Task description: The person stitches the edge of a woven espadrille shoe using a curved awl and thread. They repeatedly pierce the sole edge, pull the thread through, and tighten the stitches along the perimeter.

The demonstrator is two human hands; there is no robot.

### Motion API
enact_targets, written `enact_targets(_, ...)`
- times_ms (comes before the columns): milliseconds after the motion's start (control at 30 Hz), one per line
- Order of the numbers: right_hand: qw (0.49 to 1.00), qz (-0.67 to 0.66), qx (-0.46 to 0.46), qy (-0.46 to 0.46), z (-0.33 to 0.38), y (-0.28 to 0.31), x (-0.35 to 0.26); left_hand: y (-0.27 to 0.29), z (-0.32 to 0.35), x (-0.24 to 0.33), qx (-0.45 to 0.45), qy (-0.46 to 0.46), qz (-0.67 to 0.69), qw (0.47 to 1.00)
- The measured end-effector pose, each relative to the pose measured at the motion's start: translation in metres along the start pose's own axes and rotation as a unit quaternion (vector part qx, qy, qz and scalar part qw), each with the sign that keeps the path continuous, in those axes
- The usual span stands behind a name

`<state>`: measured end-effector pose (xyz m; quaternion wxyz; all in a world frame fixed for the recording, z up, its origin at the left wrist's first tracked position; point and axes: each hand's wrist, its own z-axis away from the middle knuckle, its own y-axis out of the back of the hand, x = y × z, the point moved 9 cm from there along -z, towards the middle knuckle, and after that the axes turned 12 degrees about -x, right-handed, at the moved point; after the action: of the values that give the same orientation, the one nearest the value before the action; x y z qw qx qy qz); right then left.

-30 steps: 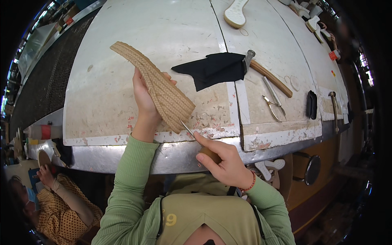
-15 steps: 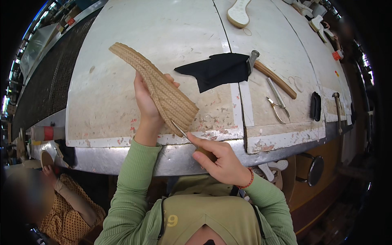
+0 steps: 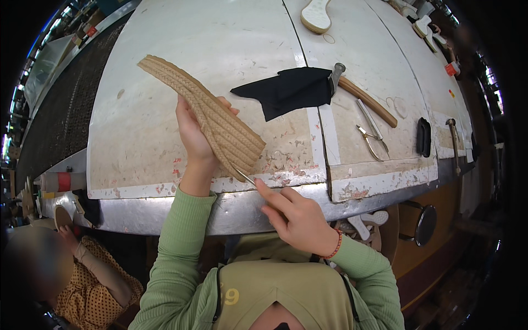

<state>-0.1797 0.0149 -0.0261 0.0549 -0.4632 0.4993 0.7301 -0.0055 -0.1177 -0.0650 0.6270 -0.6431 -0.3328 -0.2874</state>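
Note:
A tan wedge shoe sole [image 3: 212, 118] with braided, rope-like sides is in my left hand [image 3: 192, 132], whose fingers wrap around its middle. The sole slants over the table, thin end up and to the left, thick heel end toward me. My right hand [image 3: 300, 217] is closed on a slim metal-tipped tool [image 3: 246, 177], forefinger stretched along it. The tool's tip meets the lower edge of the heel end; its handle is hidden in my palm. Whether the tip is inside a seam or only touching, I cannot tell.
On the white worktable [image 3: 220, 33] lie a black cloth [image 3: 294, 91], a hammer [image 3: 366, 99], nippers [image 3: 369, 143], a slim metal tool [image 3: 369, 118] and a black block [image 3: 423, 137]. A white sole [image 3: 315, 15] lies farther back. Another person [image 3: 91, 275] sits at the lower left.
The tool's tip has slid a little down along the heel edge, and my right hand has moved slightly right and down. The sole has shifted slightly left in view, still held.

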Motion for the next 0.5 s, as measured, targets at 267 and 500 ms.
enact_targets(267, 0.953, -0.302, -0.025, 0.006, 0.001, -0.005, 0.021, 0.010, -0.004, -0.010, 0.003, 0.046, 0.028, 0.999)
enact_targets(500, 0.918, -0.393, -0.049, -0.026, -0.002, -0.015, 0.023, 0.007, -0.004, -0.009, 0.003, 0.038, 0.031, 0.999)
